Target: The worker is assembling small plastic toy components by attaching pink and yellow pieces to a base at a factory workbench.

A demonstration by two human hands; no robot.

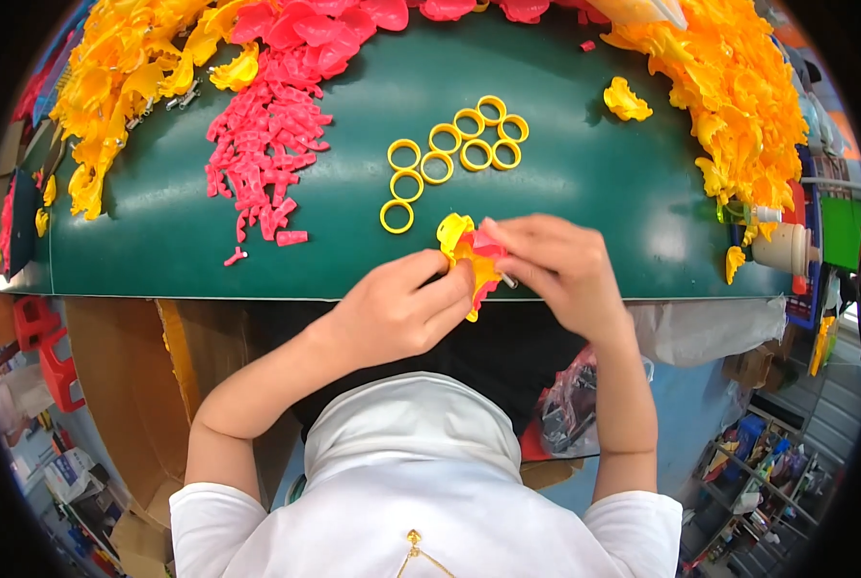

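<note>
Over the table's near edge, both hands are closed on one yellow plastic piece with pink parts in it. My left hand grips its yellow side, thumb and fingers bent round it. My right hand pinches the pink part at its right side. A short metal pin shows just below the right fingertips. Beyond the hands, several yellow rings lie on the green table. Small pink plastic pieces are heaped to the left of the rings.
Orange-yellow plastic pieces form a large pile at the right, with another yellow pile at the far left. Pink rounded pieces lie along the back. A white cup-like container is at the right edge. A cardboard box stands below left.
</note>
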